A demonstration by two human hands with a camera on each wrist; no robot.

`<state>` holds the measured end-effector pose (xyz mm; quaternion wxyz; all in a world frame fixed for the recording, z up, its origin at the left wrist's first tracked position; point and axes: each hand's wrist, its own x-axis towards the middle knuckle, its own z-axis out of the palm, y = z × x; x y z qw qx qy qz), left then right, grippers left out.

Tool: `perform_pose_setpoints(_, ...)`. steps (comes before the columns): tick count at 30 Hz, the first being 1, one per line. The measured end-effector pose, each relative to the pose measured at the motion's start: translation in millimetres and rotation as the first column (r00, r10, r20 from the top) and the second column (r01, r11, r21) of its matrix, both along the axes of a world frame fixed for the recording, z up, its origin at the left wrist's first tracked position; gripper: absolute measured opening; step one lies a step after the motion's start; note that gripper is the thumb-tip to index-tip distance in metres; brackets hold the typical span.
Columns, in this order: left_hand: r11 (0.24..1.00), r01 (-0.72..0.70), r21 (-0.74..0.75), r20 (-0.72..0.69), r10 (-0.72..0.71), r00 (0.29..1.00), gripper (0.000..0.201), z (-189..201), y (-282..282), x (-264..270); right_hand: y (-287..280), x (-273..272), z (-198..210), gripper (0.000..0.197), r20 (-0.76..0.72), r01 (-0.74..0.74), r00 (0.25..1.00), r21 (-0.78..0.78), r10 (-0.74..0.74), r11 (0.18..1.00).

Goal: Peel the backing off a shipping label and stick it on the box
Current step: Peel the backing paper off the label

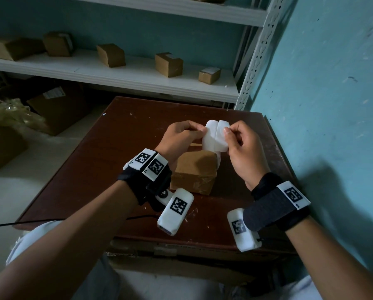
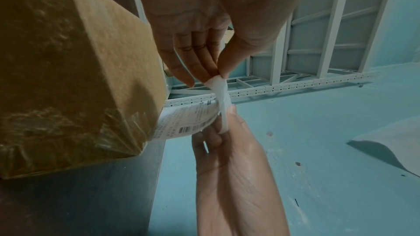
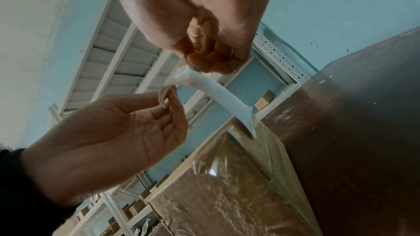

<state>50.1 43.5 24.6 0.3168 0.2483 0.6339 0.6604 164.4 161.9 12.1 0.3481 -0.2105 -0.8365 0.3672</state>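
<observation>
Above the box, both my hands hold a white shipping label [image 1: 214, 140] bent into two lobes. My left hand [image 1: 194, 132] pinches its left part between thumb and fingers; my right hand [image 1: 230, 133] pinches the right part. In the left wrist view the left hand [image 2: 218, 76] grips a white strip while the right hand [image 2: 223, 126] pinches lower down, and the label's printed face [image 2: 188, 119] with barcodes curls toward the box [image 2: 68, 78]. The right wrist view has the right hand [image 3: 204, 67] holding a pale sheet [image 3: 218, 94] and the left hand [image 3: 169, 96] holding a curled corner. The taped brown box [image 1: 194, 169] rests on the table.
The dark red-brown table [image 1: 116, 148] stands against a turquoise wall [image 1: 322, 105] on the right. Behind it a white metal shelf [image 1: 137, 79] carries several small cardboard boxes. Larger cartons [image 1: 57, 107] and crumpled plastic lie on the floor at left. A black cable [image 1: 29, 223] crosses the table's near edge.
</observation>
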Motion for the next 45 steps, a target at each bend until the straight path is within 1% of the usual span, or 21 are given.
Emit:
perform_pose_setpoints(19, 1.000, 0.004, 0.013, 0.000, -0.004, 1.000, 0.007, -1.6, 0.3, -4.2, 3.0, -0.3, -1.4, 0.018, 0.012, 0.003, 1.000, 0.022, -0.004, 1.000)
perform_pose_setpoints(26, 1.000, 0.012, 0.023, 0.027, -0.012, 1.000, 0.008, -0.8, -0.4, -4.8, 4.7, -1.5, -3.2, 0.018, 0.012, 0.008, 1.000, 0.040, -0.008, 0.999)
perform_pose_setpoints(35, 1.000, 0.014, 0.026, 0.036, -0.015, 0.999, 0.008, 0.9, -1.7, -4.1, 3.4, -1.4, -2.8, 0.017, 0.005, 0.004, 1.000, 0.018, -0.004, 1.000)
perform_pose_setpoints(45, 1.000, 0.005, 0.022, 0.023, -0.006, 1.000, 0.007, 0.5, -1.2, -5.1, 3.5, 0.3, -1.2, 0.016, 0.000, 0.002, 1.000, 0.029, -0.002, 1.000)
